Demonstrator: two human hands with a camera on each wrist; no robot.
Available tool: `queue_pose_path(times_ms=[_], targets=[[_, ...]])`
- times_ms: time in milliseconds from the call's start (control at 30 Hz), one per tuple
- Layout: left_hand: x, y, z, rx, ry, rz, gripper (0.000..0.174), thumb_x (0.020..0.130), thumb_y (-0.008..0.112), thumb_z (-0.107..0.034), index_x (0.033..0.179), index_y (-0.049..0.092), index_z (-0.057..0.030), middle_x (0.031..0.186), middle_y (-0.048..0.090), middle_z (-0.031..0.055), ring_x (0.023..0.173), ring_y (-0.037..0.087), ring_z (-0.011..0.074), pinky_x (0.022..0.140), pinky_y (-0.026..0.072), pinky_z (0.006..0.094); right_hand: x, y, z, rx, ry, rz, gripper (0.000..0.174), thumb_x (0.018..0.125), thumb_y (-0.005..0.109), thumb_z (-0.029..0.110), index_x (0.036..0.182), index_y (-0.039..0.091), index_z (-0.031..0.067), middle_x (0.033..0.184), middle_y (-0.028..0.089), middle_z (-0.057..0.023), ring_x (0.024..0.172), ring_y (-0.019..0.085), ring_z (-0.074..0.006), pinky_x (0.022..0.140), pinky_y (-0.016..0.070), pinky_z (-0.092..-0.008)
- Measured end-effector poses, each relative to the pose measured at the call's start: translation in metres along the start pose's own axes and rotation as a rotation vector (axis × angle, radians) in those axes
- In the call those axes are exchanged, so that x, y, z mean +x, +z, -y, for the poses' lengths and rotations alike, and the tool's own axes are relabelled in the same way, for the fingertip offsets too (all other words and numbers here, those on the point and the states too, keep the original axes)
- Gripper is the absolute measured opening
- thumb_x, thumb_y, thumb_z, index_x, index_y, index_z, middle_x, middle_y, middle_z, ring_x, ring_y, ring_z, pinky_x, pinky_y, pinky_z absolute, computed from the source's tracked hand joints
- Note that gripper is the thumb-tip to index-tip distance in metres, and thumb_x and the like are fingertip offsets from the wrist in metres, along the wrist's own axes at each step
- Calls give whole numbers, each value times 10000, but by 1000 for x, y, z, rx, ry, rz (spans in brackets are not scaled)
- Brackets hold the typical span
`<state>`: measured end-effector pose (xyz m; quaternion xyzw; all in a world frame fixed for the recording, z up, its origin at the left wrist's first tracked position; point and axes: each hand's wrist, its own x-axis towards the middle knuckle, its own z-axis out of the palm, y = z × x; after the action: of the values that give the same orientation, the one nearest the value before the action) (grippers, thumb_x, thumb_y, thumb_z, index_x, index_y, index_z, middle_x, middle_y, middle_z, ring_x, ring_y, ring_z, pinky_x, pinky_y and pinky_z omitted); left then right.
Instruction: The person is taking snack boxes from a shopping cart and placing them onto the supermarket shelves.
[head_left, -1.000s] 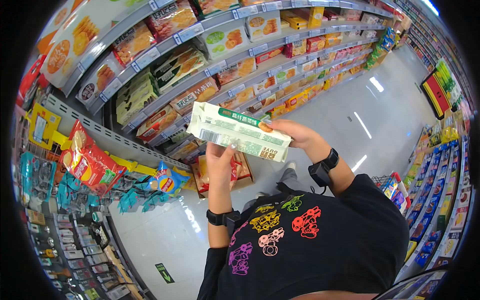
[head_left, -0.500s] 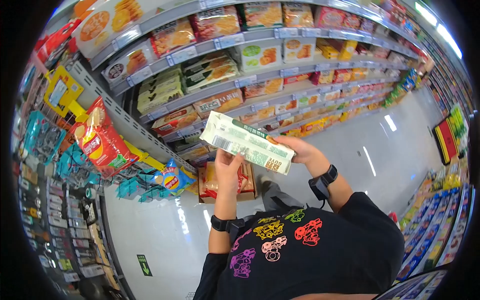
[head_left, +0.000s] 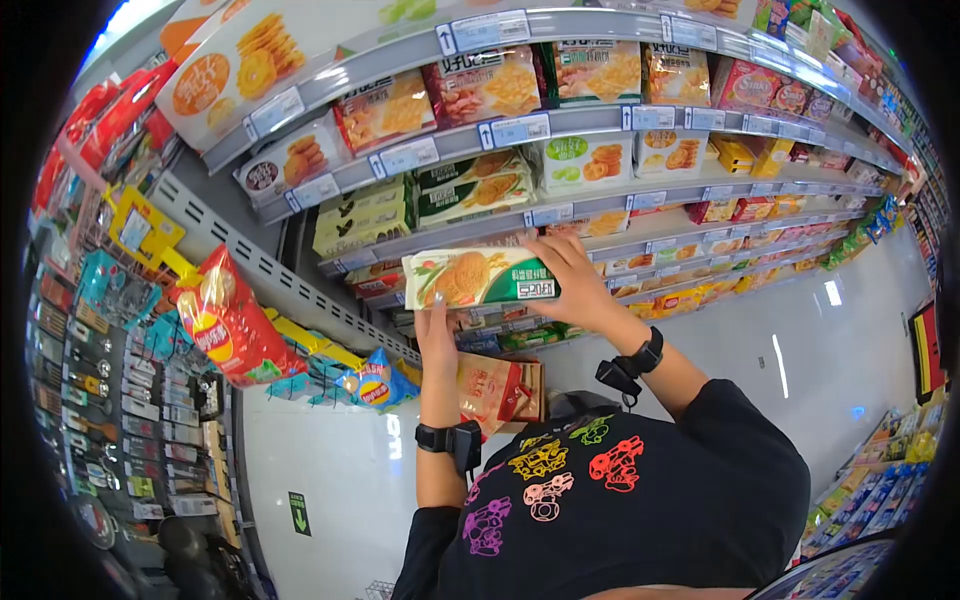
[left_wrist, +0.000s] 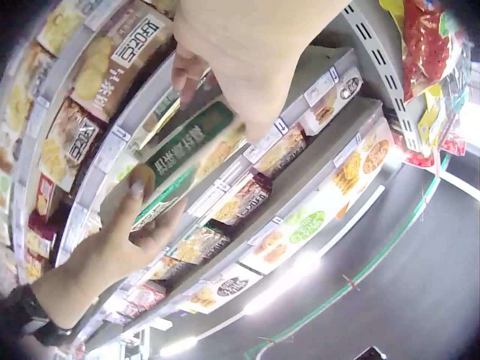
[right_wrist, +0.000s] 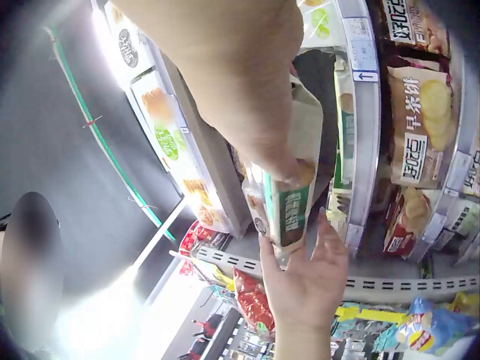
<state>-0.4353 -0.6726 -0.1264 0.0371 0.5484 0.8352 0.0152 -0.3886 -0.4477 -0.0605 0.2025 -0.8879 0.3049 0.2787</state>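
Observation:
A white and green biscuit pack is held level in front of the shelves, its face with the biscuit picture and green panel turned up in the head view. My left hand grips its left end from below; in the right wrist view that hand has its thumb and fingers at either side of the pack's end. My right hand holds the opposite end, fingers over the far edge. In the left wrist view, the pack's green side shows between both hands.
Similar green and white packs lie stacked on the shelf just beyond. A red chip bag and a blue chip bag hang at the left. On the floor below stands a carton with red packets.
The pack has been turned over from its barcode and text sides to its picture face. Both hands still hold it, and the right has shifted over its far edge. The head view has swung left.

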Motion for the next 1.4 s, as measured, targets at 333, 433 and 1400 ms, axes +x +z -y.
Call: queue_pose_path(times_ms=[333, 433, 1400], targets=[[117, 37, -9, 177, 157, -54, 542, 823, 557, -76, 1303, 312, -16, 1268, 404, 134, 848, 598, 178, 680, 476, 256, 98, 36, -122, 25, -105, -61, 706, 582, 680, 89, 1244, 435, 67, 1160, 449, -126, 1076, 372, -337, 948, 343, -403], [137, 37, -6, 280, 196, -105, 559, 812, 579, -81, 1298, 312, -10, 1229, 403, 155, 819, 589, 171, 683, 475, 257, 113, 42, -134, -5, -112, -59, 675, 611, 679, 120, 1236, 437, 44, 1193, 442, -158, 1137, 362, -360, 960, 332, -430], [101, 60, 8, 272, 587, -463, 235, 850, 523, -50, 1077, 472, -17, 1073, 488, 76, 971, 514, 164, 799, 460, 281, 122, 55, -126, -181, -250, -136, 634, 588, 752, 217, 1181, 529, 189, 1127, 487, -95, 1155, 332, -350, 927, 337, -509]])
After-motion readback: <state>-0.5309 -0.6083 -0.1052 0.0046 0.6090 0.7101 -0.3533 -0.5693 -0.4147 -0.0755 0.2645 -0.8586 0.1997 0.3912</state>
